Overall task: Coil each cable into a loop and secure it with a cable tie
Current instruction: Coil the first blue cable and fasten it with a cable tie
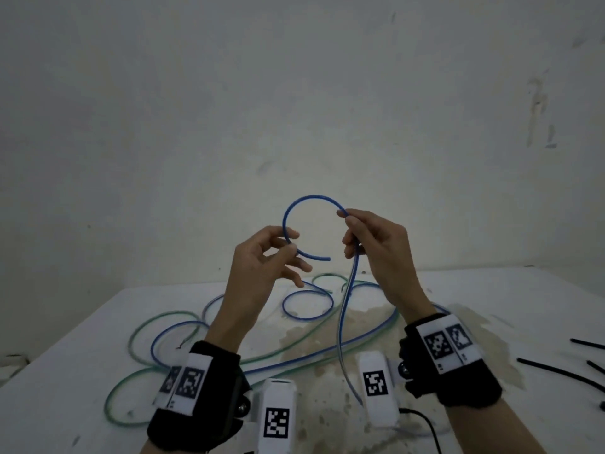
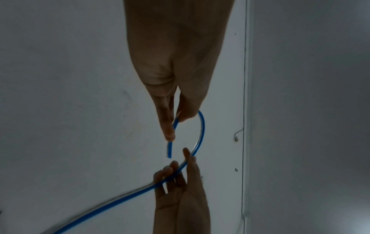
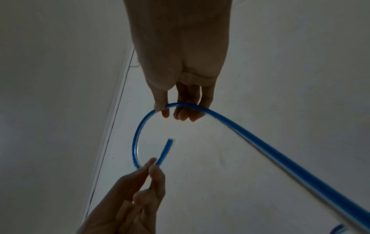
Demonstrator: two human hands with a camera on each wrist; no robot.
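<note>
A white table (image 1: 491, 299) with a brownish stain (image 1: 327, 335) lies below the hands, and a scuffed pale wall (image 1: 294, 93) rises beyond them.

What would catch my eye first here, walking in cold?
Two raised hands bending a thin blue cable into an open arc against the pale wall: the left hand pinches near its free end, the right hand grips farther along. Below, tangled blue and green cables sprawl over the white table, with black cable ties at right.

A scuffed pale wall (image 1: 294, 93) (dimly lit) rises behind a stained white table (image 1: 491, 306).
</note>
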